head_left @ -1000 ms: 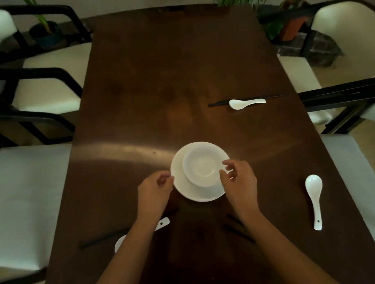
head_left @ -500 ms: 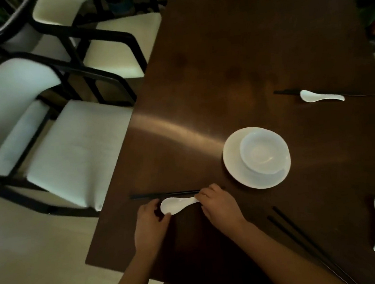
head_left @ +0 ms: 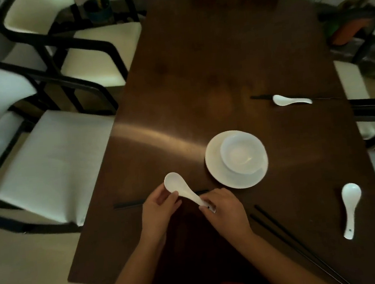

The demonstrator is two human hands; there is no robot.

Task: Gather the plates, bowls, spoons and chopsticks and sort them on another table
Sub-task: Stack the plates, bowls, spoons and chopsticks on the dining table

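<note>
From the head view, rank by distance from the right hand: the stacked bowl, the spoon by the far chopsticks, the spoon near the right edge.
Measured from the right hand:
1. Stacked bowl, just beyond it.
2. Spoon near the right edge, off to its right.
3. Spoon by the far chopsticks, far right.

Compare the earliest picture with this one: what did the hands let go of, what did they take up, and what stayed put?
Both hands released the plate and bowl and moved to the near table edge. The left hand and right hand now hold the white spoon, lifted off the table above the chopsticks. The plate with the bowl, the other two spoons and the remaining chopsticks stayed put.
</note>
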